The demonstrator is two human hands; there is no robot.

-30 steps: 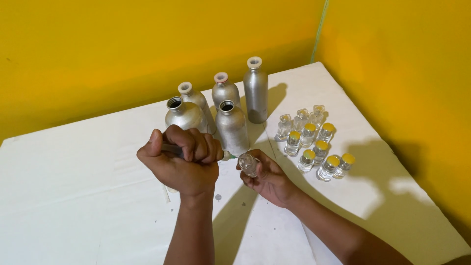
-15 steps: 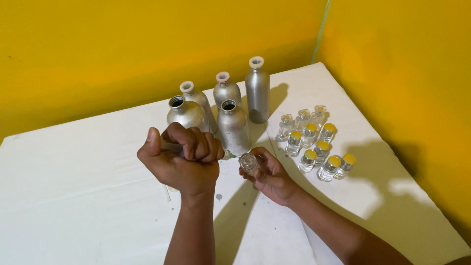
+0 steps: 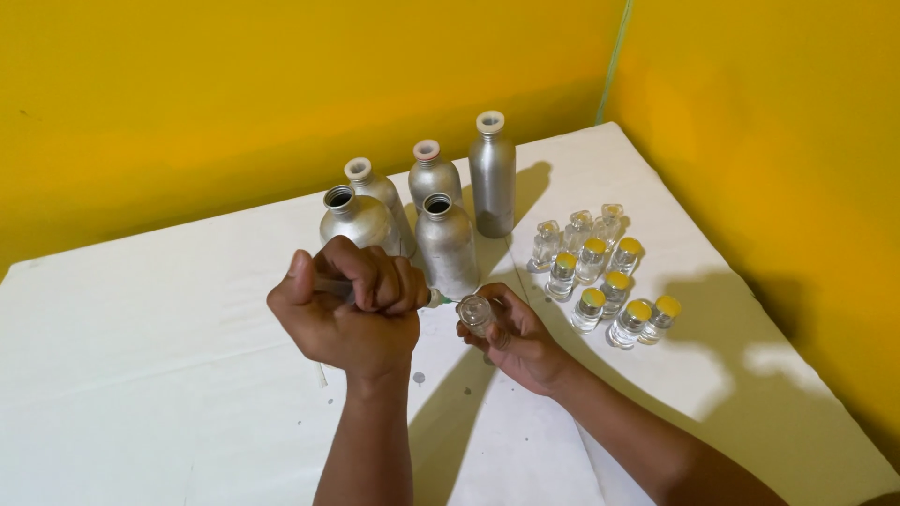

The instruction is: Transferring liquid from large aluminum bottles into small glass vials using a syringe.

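My left hand [image 3: 352, 305] is clenched in a fist around a thin syringe [image 3: 437, 299]; only its greenish tip shows, sticking out to the right. That tip sits at the mouth of a small clear glass vial [image 3: 475, 312]. My right hand [image 3: 520, 342] holds this vial between its fingers, just above the white table [image 3: 141, 375]. Both hands are directly in front of the metal bottles.
Several silver metal bottles [image 3: 446, 244] stand behind the hands, two with open necks and three with white caps. To the right is a cluster of several small glass vials [image 3: 600, 272], some with yellow caps. Yellow walls close off the table's far and right sides.
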